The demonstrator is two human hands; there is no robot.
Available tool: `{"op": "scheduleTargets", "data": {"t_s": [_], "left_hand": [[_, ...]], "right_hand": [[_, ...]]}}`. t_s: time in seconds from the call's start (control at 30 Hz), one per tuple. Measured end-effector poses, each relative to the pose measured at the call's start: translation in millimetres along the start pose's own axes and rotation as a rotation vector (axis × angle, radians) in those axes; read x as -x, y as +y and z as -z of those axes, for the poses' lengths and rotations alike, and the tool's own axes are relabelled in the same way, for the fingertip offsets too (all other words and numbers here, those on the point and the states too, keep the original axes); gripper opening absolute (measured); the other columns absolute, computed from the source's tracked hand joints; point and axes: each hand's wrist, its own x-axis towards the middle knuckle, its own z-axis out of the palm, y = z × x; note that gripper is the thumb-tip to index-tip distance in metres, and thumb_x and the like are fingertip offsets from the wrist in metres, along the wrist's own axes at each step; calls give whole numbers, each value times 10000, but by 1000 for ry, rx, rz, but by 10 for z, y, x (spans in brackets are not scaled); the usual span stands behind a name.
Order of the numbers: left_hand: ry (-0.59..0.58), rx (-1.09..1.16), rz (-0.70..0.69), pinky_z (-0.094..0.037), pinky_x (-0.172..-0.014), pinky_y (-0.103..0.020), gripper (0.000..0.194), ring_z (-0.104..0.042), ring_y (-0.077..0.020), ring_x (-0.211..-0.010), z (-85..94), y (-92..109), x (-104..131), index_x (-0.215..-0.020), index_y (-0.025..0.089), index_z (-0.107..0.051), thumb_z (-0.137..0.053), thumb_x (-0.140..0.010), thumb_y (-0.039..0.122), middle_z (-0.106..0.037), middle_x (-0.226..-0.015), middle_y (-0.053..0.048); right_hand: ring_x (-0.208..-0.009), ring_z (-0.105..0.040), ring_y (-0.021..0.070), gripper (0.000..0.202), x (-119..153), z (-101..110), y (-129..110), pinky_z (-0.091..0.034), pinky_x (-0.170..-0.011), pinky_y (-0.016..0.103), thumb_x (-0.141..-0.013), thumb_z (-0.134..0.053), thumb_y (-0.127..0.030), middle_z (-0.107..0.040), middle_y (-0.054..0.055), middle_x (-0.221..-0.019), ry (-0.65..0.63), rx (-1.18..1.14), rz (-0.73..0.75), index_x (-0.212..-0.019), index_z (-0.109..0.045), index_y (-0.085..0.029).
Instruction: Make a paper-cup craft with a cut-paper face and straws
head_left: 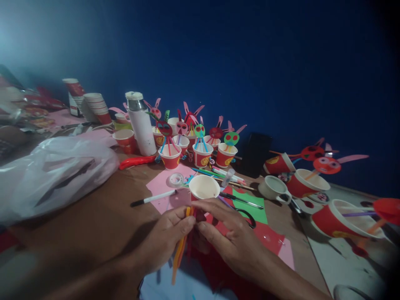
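Observation:
My left hand pinches orange-yellow strips, which hang down below its fingers. Beside it, my right hand has its fingers closed on a dark red or magenta piece at the fingertips; its shape is mostly hidden. The fingertips of both hands nearly meet in front of a white-rimmed paper cup. Beneath and beyond the hands lie pink paper, green paper and red paper. A black-capped marker rests left of the cup, and a pen lies to its right.
Red cups with paper rabbit-like figures stand behind, near a white flask. A plastic bag fills the left side. At right are a mug, more decorated cups and black scissor handles. Stacked cups stand back left.

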Motion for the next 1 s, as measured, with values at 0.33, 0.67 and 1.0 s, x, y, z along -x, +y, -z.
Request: {"op": "scheduleTargets", "data": {"t_s": [0.33,0.67,1.0], "left_hand": [[15,9,23,-485,-565,-216,181,-640,-141,-566,20,-11,-15,-814,122,-626,-613,-804,302,-675,-640,-60],[82,-37,65,-482,-529,-225,203,-630,-144,-516,10,-13,-23,-797,129,-616,-637,-771,329,-661,-632,-48],[86,-78,87,-472,-527,-222,178,-620,-131,-512,66,-67,-5,-844,145,-606,-581,-817,319,-649,-660,-37]], "right_hand": [[-1006,-568,160,339,-15,-23,63,-435,-886,280,-869,-493,-164,-610,34,-1108,-1,17,23,-1193,-541,-250],[-945,-584,157,310,-13,-34,87,-452,-829,277,-868,-497,-172,-627,40,-1048,-4,54,39,-1167,-560,-229],[-892,-597,154,296,-28,-30,99,-453,-804,276,-871,-492,-177,-644,36,-983,-5,43,25,-1152,-569,-231]]}}
